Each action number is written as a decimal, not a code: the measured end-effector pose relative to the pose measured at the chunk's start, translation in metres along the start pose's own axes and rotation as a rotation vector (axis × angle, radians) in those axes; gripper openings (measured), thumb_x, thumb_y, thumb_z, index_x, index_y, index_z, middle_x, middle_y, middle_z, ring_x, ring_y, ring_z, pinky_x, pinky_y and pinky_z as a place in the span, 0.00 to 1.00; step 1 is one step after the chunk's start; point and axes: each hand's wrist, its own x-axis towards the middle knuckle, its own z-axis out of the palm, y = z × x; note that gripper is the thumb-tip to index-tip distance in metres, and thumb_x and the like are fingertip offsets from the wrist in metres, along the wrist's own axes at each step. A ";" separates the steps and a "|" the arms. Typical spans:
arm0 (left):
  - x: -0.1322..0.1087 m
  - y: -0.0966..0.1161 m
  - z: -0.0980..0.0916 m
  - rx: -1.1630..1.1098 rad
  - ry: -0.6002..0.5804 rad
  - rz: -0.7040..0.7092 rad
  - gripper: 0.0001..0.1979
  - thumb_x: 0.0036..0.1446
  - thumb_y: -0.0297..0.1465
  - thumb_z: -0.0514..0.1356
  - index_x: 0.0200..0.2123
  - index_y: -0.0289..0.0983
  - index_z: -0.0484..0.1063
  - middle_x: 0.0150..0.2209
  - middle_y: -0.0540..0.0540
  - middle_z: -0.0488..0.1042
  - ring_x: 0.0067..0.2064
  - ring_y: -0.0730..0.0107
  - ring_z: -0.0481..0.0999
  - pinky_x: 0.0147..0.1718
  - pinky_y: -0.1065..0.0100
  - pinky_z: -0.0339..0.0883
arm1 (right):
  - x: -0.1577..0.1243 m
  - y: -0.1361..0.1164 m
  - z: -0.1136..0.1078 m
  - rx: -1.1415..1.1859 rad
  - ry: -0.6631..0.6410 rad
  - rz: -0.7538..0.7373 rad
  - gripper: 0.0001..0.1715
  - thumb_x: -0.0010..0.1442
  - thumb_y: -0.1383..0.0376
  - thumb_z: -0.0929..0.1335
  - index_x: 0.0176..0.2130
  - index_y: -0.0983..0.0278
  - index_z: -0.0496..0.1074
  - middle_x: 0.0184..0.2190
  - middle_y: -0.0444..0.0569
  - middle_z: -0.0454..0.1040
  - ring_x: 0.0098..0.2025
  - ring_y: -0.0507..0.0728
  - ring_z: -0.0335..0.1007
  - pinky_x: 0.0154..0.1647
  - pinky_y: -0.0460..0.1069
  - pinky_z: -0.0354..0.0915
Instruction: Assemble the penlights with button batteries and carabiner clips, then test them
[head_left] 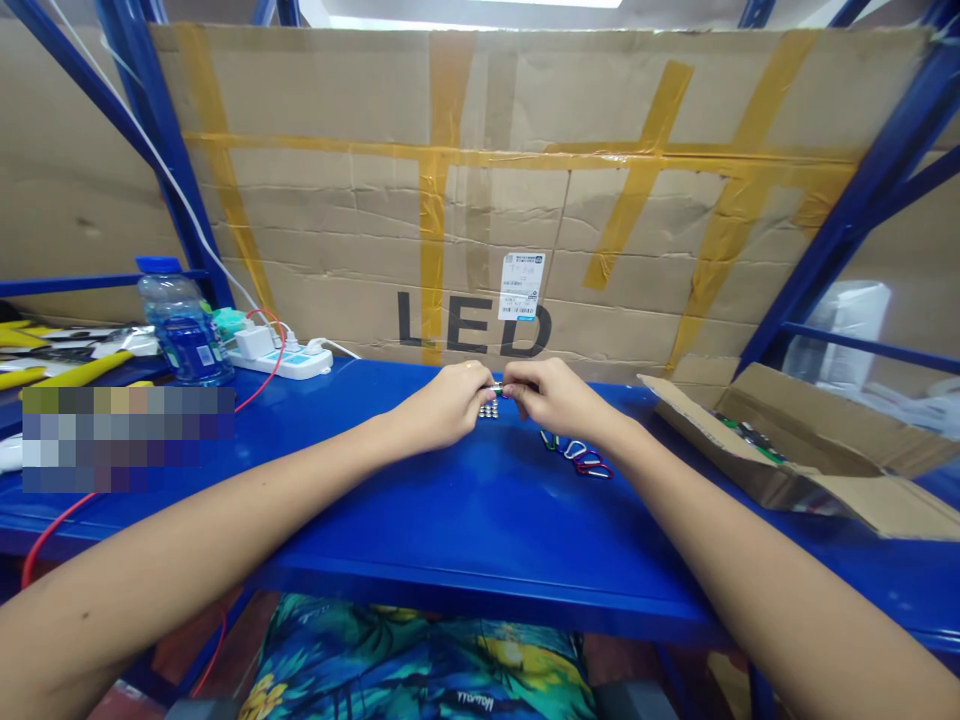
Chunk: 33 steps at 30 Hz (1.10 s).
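Observation:
My left hand point(456, 405) and my right hand point(551, 395) meet above the middle of the blue table. Both pinch a small silver-and-green piece point(498, 389) between thumb and fingers, mostly covered by the fingertips. What kind of piece it is I cannot make out. Just below the fingertips, several small round silver pieces point(489, 409), like button cells, lie in rows on the tabletop. Close to my right wrist is a cluster of carabiners point(576, 450) in green, blue and red.
An open cardboard box point(795, 490) with small green and dark parts point(750, 436) stands on the right. At the left are a bottle point(184, 325), a white power strip point(289, 360), a red cable point(56, 525) and yellow-handled tools point(86, 372). Taped cardboard point(337, 230) closes off the back.

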 end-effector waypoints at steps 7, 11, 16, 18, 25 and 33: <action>-0.004 0.008 -0.006 -0.004 0.032 -0.016 0.02 0.61 0.29 0.56 0.37 0.37 0.65 0.32 0.46 0.74 0.33 0.64 0.73 0.31 0.65 0.64 | 0.000 -0.002 0.001 0.028 -0.009 0.023 0.12 0.58 0.71 0.62 0.23 0.63 0.63 0.19 0.43 0.67 0.25 0.51 0.57 0.28 0.47 0.51; -0.001 0.012 -0.005 -0.020 0.087 -0.006 0.08 0.65 0.31 0.50 0.37 0.36 0.67 0.36 0.43 0.73 0.39 0.63 0.73 0.39 0.61 0.67 | 0.000 -0.002 -0.002 0.002 0.041 -0.001 0.13 0.59 0.71 0.62 0.23 0.63 0.62 0.19 0.43 0.67 0.25 0.51 0.57 0.29 0.47 0.52; 0.002 0.009 -0.001 0.052 0.040 -0.084 0.13 0.65 0.28 0.47 0.32 0.35 0.69 0.35 0.41 0.73 0.39 0.62 0.73 0.40 0.59 0.67 | 0.000 0.001 -0.001 0.003 0.041 -0.056 0.12 0.59 0.71 0.62 0.24 0.63 0.63 0.19 0.42 0.65 0.25 0.51 0.56 0.30 0.47 0.53; 0.001 0.008 -0.001 0.028 -0.009 -0.124 0.11 0.64 0.28 0.49 0.32 0.35 0.69 0.33 0.42 0.75 0.37 0.61 0.75 0.37 0.61 0.67 | 0.000 0.001 0.001 0.007 0.030 -0.067 0.12 0.58 0.71 0.62 0.24 0.63 0.63 0.18 0.42 0.64 0.24 0.51 0.56 0.29 0.47 0.52; -0.003 0.001 -0.004 0.000 -0.020 -0.024 0.06 0.63 0.28 0.53 0.39 0.36 0.69 0.37 0.43 0.78 0.38 0.60 0.77 0.36 0.63 0.66 | 0.000 0.003 0.003 0.041 -0.024 0.002 0.13 0.57 0.72 0.62 0.22 0.63 0.64 0.17 0.42 0.67 0.23 0.51 0.59 0.28 0.47 0.53; -0.004 0.000 -0.001 0.118 0.073 0.150 0.06 0.63 0.25 0.50 0.35 0.37 0.65 0.35 0.44 0.73 0.36 0.65 0.73 0.34 0.66 0.65 | 0.001 0.003 0.008 0.525 -0.106 0.202 0.14 0.60 0.68 0.62 0.23 0.62 0.61 0.13 0.40 0.64 0.17 0.50 0.63 0.22 0.46 0.59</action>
